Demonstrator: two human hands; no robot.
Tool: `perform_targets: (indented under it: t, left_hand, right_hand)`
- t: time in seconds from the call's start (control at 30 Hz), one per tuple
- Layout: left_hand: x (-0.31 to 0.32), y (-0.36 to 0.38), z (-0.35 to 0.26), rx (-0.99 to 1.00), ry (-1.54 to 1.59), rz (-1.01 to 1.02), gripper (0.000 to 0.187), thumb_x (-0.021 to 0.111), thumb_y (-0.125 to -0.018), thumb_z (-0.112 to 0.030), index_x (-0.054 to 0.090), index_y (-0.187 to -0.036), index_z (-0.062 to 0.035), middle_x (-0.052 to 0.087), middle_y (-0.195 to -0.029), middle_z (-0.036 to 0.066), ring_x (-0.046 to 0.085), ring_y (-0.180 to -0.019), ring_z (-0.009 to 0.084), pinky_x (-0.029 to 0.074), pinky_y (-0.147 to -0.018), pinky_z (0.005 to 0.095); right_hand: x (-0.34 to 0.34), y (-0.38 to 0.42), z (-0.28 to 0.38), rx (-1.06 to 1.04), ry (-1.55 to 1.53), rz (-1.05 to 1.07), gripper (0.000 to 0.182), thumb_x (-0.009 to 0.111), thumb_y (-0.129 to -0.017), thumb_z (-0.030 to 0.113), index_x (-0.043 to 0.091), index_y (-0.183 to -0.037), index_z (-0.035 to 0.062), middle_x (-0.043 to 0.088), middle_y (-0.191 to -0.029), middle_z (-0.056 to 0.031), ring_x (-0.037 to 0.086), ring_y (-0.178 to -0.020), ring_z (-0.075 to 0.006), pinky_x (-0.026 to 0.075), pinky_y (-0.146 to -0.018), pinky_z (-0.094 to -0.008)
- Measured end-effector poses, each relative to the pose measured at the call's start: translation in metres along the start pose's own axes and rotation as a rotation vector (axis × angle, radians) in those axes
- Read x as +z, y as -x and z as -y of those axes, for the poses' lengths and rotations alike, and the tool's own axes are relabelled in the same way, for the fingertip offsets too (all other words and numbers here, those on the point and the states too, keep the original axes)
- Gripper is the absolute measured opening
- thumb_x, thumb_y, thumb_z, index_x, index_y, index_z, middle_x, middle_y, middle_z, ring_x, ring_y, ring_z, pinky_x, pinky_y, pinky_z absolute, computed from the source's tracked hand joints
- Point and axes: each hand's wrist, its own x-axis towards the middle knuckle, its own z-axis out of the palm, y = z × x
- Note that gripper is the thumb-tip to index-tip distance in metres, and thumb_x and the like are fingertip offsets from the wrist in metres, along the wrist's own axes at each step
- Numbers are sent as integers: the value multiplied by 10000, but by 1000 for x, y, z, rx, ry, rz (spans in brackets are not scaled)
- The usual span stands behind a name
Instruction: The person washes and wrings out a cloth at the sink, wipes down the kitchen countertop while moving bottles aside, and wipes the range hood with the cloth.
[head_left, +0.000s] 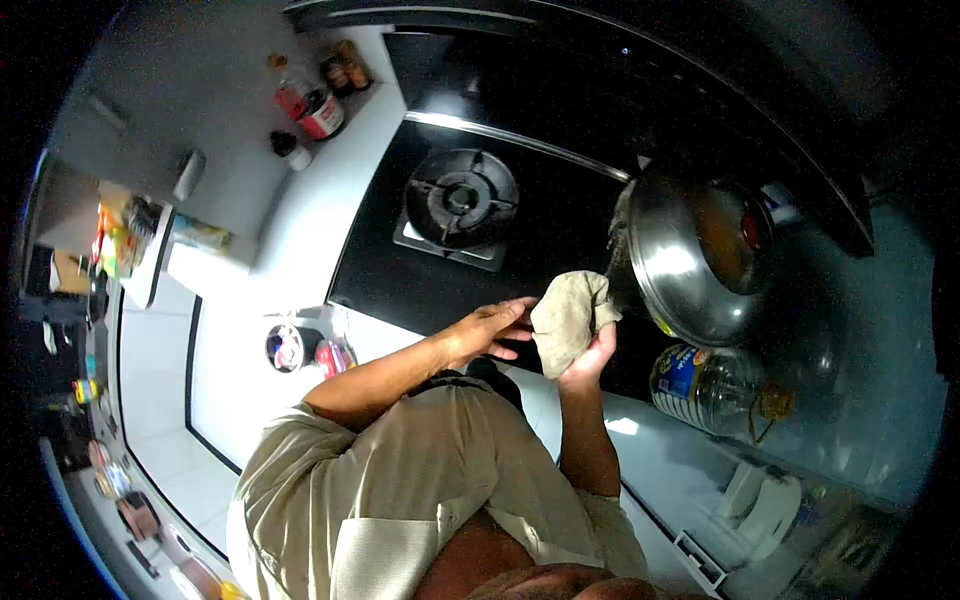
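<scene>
A crumpled beige cloth [568, 318] is held up over the front of the black glass cooktop [385, 265]. My right hand [592, 357] is closed on its lower right side, the thumb pressed along the fabric. Just left of the cloth is my left hand [497, 328], its fingers apart and pointing toward it, with nothing in them. Behind my hands sits a gas burner [462, 197] with a black pan support. To the right of the cloth, a large shiny metal pan lid [672, 262] stands tilted over the other side of the cooktop.
A large clear plastic bottle [703, 388] with a blue label is at the right of the cooktop. Sauce bottles [322, 115] stand in the back left corner of the white counter [318, 205]. A round container [286, 347] is near my left elbow.
</scene>
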Motion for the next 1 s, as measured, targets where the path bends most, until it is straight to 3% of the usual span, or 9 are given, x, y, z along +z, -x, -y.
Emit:
perform_targets:
  t: [0.07,0.23,0.43,0.57,0.63,0.7,0.77,0.83,1.0]
  left_hand:
    - [-3,12,8,14,68,17,720,418,-965,-576,250,-1512,-140,406,-1456,97,494,-1220,222,482,-922,414]
    - [-18,61,51,124,333,7,798,432,-940,-617,223,-1513,-102,347,-1483,140,494,-1225,255,481,-927,437]
    - [-37,180,117,350,532,-271,694,459,-935,-601,420,-1395,-82,477,-1382,113,530,-1181,271,489,-931,459]
    - [-90,263,178,543,649,-478,546,443,-970,-524,475,-1349,-132,572,-1252,64,579,-1094,196,489,-900,405]
    - [-99,301,193,675,753,-550,539,441,-980,-513,507,-1321,-101,598,-1212,75,577,-1096,190,498,-859,360]
    - [-96,331,206,739,833,-619,542,425,-993,-492,471,-1360,-95,576,-1245,83,578,-1102,191,498,-850,345]
    - [-96,349,221,801,920,-648,553,417,-1002,-471,420,-1403,-91,549,-1285,84,575,-1112,193,501,-862,346]
    - [-102,367,226,883,1002,-725,606,429,-985,-496,399,-1415,-69,561,-1265,88,573,-1137,212,494,-933,413]
    - [-189,417,237,897,988,-562,568,385,-1019,-442,341,-1453,-78,513,-1355,81,556,-1173,190,506,-915,396]
  right_hand:
    - [0,-3,-7,46,70,-67,513,470,-918,451,525,-1258,70,613,-1168,-109,634,-1012,-267,537,-858,-400]
    - [20,2,-58,257,197,54,489,502,-909,411,524,-1260,71,614,-1172,-91,625,-1034,-253,524,-887,-400]
    - [50,34,-173,635,220,225,503,483,-914,412,489,-1300,88,556,-1266,-105,550,-1166,-270,444,-1004,-441]
    - [62,50,-287,870,127,382,445,479,-884,327,528,-1236,59,556,-1254,-118,536,-1162,-266,387,-1048,-442]
    - [75,56,-334,1013,136,436,452,491,-874,320,544,-1231,48,566,-1245,-115,525,-1177,-278,374,-1057,-451]
    - [84,69,-365,1143,102,267,475,504,-866,319,539,-1256,50,563,-1264,-122,512,-1204,-295,365,-1069,-465]
    - [89,78,-391,1195,135,235,496,491,-876,338,530,-1269,39,553,-1282,-143,511,-1210,-308,354,-1082,-471]
    - [100,79,-424,1299,156,261,506,480,-882,351,528,-1273,33,549,-1289,-151,509,-1213,-315,350,-1085,-475]
    - [114,71,-507,1193,145,257,521,444,-901,360,530,-1265,-4,559,-1272,-168,505,-1215,-340,337,-1090,-493]
